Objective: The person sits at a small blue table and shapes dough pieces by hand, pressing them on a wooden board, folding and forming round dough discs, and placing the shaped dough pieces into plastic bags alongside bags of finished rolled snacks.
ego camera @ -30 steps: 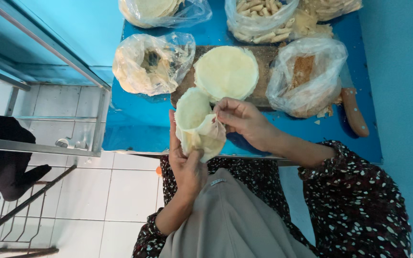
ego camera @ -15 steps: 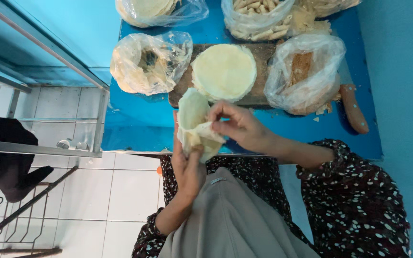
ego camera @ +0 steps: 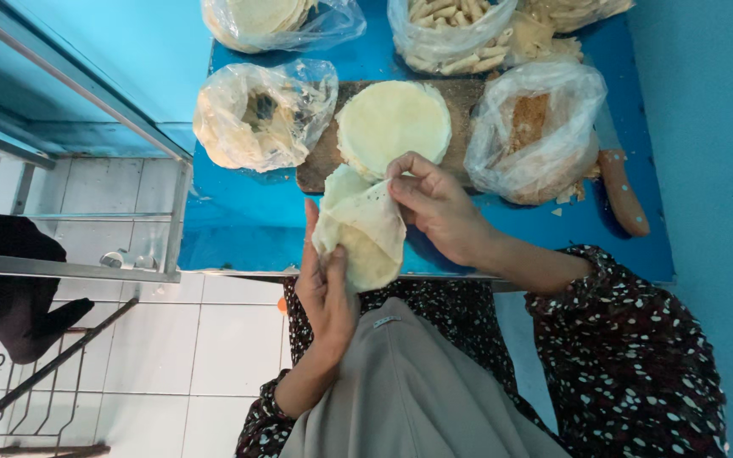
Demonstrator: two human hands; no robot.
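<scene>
Pastry wrapper (ego camera: 362,229), held above the blue tabletop (ego camera: 239,229) edge, now droops more folded than a second ago. Left hand (ego camera: 326,293) fingers cradle it underneath; right hand (ego camera: 434,203) fingers pinch its top edge.

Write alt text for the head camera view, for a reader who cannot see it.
Two hands hold a thin pale dough wrapper over a blue table: the left hand supports it, the right hand pinches its upper edge. Behind lie a wrapper stack on a wooden board and plastic bags.

Cut off by the top edge: three plastic bags (ego camera: 447,34). Hidden behind another bag: knife blade (ego camera: 606,127).
</scene>
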